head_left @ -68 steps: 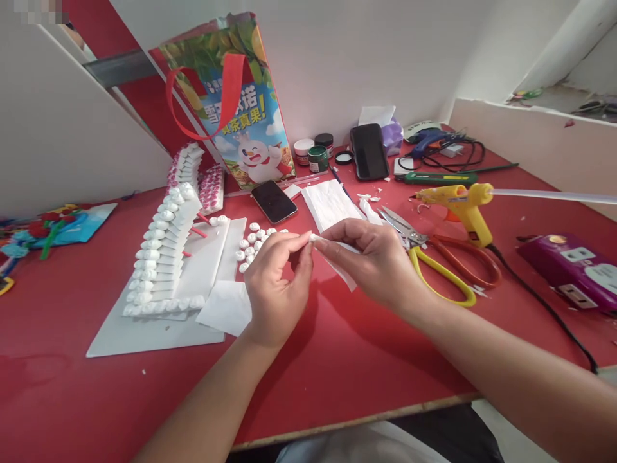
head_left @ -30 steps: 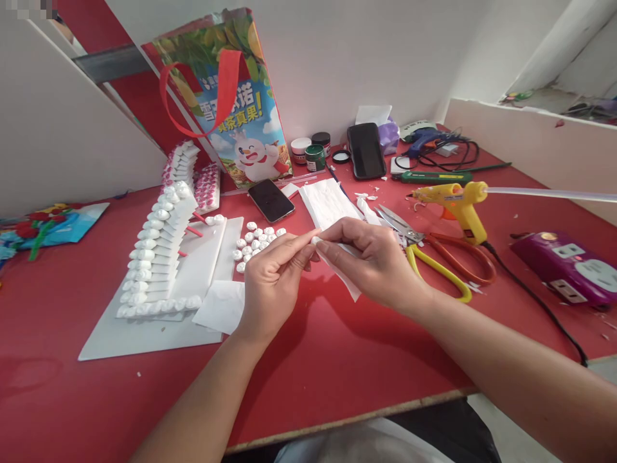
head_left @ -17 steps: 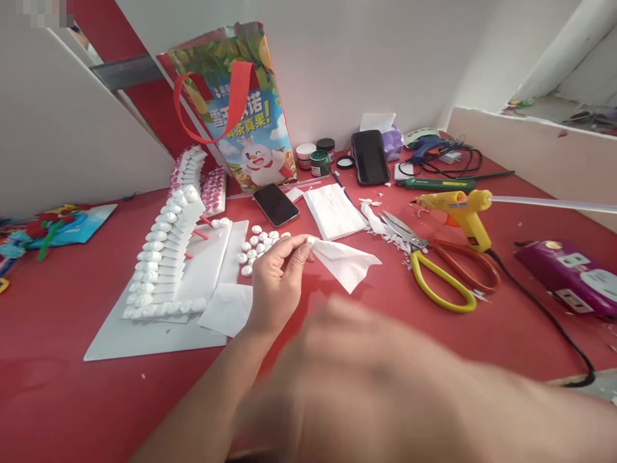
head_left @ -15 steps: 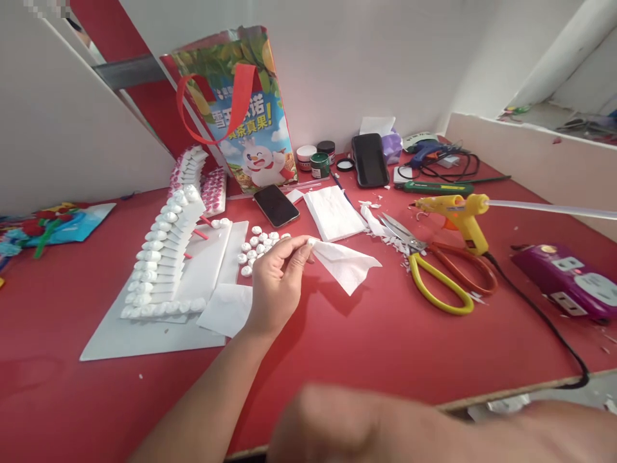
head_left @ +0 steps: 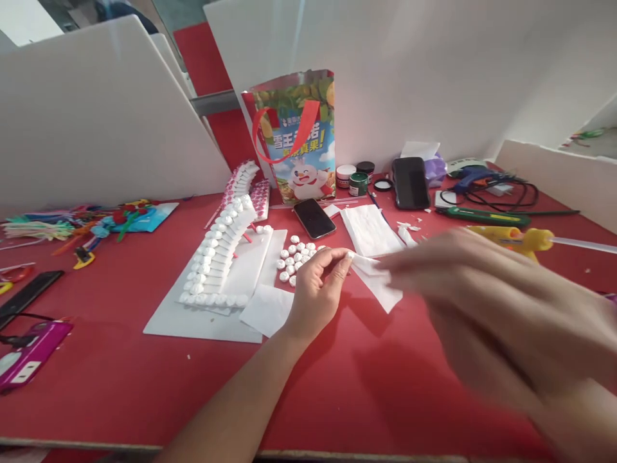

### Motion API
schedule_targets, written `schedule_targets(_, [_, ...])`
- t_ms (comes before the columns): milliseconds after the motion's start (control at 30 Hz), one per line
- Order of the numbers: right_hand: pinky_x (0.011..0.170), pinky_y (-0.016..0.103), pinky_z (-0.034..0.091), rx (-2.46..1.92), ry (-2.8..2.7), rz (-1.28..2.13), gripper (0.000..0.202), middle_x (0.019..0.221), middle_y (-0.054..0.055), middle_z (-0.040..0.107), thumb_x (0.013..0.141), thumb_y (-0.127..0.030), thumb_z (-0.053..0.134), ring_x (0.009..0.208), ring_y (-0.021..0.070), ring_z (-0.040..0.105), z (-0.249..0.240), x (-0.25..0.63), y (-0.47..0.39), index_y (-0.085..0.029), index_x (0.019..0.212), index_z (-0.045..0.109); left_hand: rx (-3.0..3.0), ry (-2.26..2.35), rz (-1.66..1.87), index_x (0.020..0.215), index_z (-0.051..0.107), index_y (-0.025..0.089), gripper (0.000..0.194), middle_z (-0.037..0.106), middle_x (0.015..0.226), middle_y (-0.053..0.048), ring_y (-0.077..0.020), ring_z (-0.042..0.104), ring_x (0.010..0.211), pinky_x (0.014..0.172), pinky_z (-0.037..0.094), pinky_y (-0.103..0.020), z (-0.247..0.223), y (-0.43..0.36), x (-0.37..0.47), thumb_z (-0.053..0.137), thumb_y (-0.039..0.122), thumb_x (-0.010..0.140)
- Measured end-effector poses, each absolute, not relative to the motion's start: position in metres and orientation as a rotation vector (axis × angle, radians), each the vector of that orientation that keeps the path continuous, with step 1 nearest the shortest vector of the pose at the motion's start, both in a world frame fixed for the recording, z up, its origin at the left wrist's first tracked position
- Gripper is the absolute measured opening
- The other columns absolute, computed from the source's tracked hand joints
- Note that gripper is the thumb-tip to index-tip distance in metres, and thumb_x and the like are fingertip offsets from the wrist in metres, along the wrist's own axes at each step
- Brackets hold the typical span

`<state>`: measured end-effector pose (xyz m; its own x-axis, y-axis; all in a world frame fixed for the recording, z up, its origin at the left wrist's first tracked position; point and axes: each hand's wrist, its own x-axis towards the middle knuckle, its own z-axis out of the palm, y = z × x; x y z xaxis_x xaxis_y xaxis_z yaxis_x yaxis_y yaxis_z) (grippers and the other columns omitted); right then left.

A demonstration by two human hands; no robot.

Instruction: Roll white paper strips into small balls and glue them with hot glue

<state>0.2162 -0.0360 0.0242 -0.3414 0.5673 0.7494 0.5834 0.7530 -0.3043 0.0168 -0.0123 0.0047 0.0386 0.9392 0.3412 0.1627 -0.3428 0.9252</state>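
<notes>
My left hand pinches one end of a thin white paper tissue between thumb and fingers, and the sheet hangs out to the right. Beside its loose edge is my right hand, smeared by motion, so its grip and any contact with the tissue are unclear. Several small white rolled paper rosettes lie behind my left hand, partly hidden by it. Left of them a curved white foam piece carries rows of similar rosettes. A loose white sheet lies by my left wrist, and a stack of tissues lies behind the hands.
A phone lies before a printed gift bag. Paint jars and another black phone stand at the back. The yellow glue gun is partly behind my right hand. A magenta power strip sits left.
My right hand has risen from the lower edge toward the tissue's right side. The left hand keeps its pinch. The view has turned left, bringing the power strip and pipe cleaners into sight.
</notes>
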Motion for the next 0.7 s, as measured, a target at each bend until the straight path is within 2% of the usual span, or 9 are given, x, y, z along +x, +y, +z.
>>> schedule_targets(67, [0.079,0.036,0.054,-1.023,-1.818,0.204,0.030,0.096,0.006,0.076,0.096,-0.014,0.046,0.089,0.0210,0.071,0.039,0.206,-0.027,-0.028,0.094,0.073,1.666,1.152,1.302,0.094,0.072,0.020,0.018,0.069,0.089,-0.005,-0.0182,0.064,0.085,0.078,0.051,-0.029,0.004,-0.015,0.018,0.059,0.032,0.097])
schedule_targets(133, [0.079,0.035,0.054,-1.124,-1.636,0.544,0.025,0.089,0.005,0.074,0.093,-0.016,0.048,0.084,0.0197,0.070,0.039,0.199,-0.016,-0.023,0.088,0.072,1.723,1.132,1.263,0.095,0.071,0.020,0.018,0.067,0.088,-0.005,-0.0183,0.063,0.084,0.077,0.051,-0.029,0.003,-0.018,0.019,0.059,0.033,0.098])
schedule_targets(200, [0.080,0.034,0.056,-1.172,-1.401,0.999,0.022,0.088,0.006,0.075,0.094,-0.022,0.050,0.084,0.0196,0.071,0.031,0.196,-0.007,-0.020,0.092,0.072,1.744,1.109,1.240,0.098,0.072,0.020,0.018,0.068,0.090,-0.005,-0.0184,0.063,0.086,0.079,0.052,-0.029,0.003,-0.019,0.019,0.058,0.032,0.099])
schedule_targets(267, [0.070,0.031,0.056,-1.179,-1.179,1.348,0.023,0.087,0.007,0.075,0.095,-0.028,0.052,0.077,0.0184,0.070,0.023,0.195,-0.001,-0.018,0.100,0.072,1.703,1.111,1.237,0.100,0.072,0.020,0.018,0.068,0.090,-0.005,-0.0177,0.063,0.085,0.079,0.053,-0.029,0.003,-0.019,0.019,0.059,0.032,0.099])
schedule_targets(333, [0.058,0.027,0.052,-1.190,-1.035,1.570,0.026,0.085,0.008,0.074,0.095,-0.032,0.054,0.067,0.0170,0.067,0.021,0.193,0.000,-0.017,0.106,0.072,1.639,1.130,1.254,0.098,0.072,0.019,0.017,0.068,0.089,-0.004,-0.0166,0.064,0.083,0.078,0.054,-0.027,0.003,-0.018,0.019,0.061,0.033,0.097])
schedule_targets(400, [0.054,0.028,0.050,-1.202,-0.967,1.739,0.030,0.081,0.007,0.073,0.096,-0.034,0.054,0.063,0.0178,0.066,0.024,0.190,-0.003,-0.017,0.114,0.071,1.608,1.156,1.284,0.097,0.073,0.019,0.017,0.069,0.089,-0.004,-0.0165,0.065,0.082,0.076,0.055,-0.027,0.003,-0.018,0.020,0.064,0.033,0.095])
schedule_targets(500, [0.051,0.026,0.045,-1.178,-0.995,1.849,0.031,0.074,0.004,0.069,0.097,-0.037,0.055,0.057,0.0154,0.062,0.030,0.187,-0.007,-0.017,0.115,0.070,1.612,1.187,1.301,0.096,0.075,0.019,0.017,0.070,0.089,-0.004,-0.0166,0.065,0.082,0.076,0.056,-0.027,0.003,-0.018,0.021,0.066,0.034,0.094])
schedule_targets(600, [0.049,0.023,0.033,-1.101,-1.224,1.758,0.031,0.069,0.000,0.061,0.093,-0.044,0.062,0.053,0.0091,0.047,0.030,0.186,-0.009,-0.014,0.089,0.070,1.603,1.177,1.292,0.097,0.075,0.018,0.019,0.068,0.084,-0.004,-0.0154,0.063,0.076,0.073,0.055,-0.027,0.003,-0.018,0.022,0.065,0.034,0.094])
schedule_targets(700, [0.051,0.024,0.030,-1.104,-1.499,1.515,0.038,0.060,-0.004,0.049,0.091,-0.049,0.062,0.054,0.0086,0.038,0.025,0.185,-0.009,-0.016,0.071,0.060,1.560,1.220,1.325,0.096,0.076,0.018,0.019,0.068,0.083,-0.003,-0.0153,0.063,0.077,0.073,0.054,-0.026,0.001,-0.018,0.023,0.066,0.034,0.093])
